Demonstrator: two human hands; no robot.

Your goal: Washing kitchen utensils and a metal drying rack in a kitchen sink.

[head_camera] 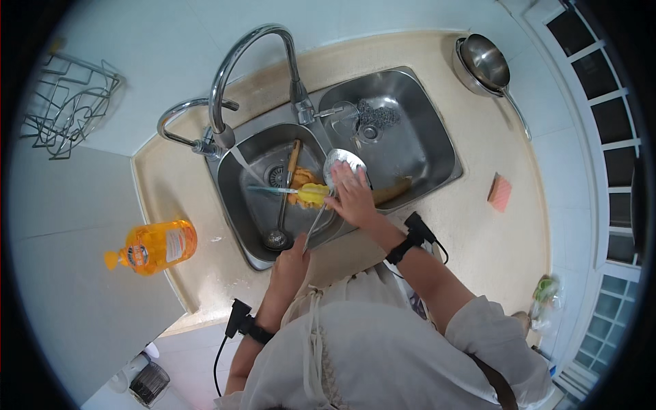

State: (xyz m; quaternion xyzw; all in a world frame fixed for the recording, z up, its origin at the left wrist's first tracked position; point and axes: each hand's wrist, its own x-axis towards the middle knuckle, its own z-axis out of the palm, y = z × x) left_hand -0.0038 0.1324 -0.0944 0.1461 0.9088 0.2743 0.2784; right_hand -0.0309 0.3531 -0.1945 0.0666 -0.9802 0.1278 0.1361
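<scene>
My left hand grips the thin metal handle of a turner that reaches up and right over the sink divider. My right hand lies over the turner's wet, shiny blade, fingers flat and thumb apart near the handle. Below, in the left basin, a yellow sponge brush with a teal handle rests across an orange-brown cloth-like piece. A slotted ladle with a wooden handle end lies there too. Water runs from the chrome faucet into this basin.
Steel-wool-like mesh and a brownish long object lie in the right basin. An orange soap bottle lies left; a pink sponge and nested metal pots sit right. A wire rack hangs on the wall.
</scene>
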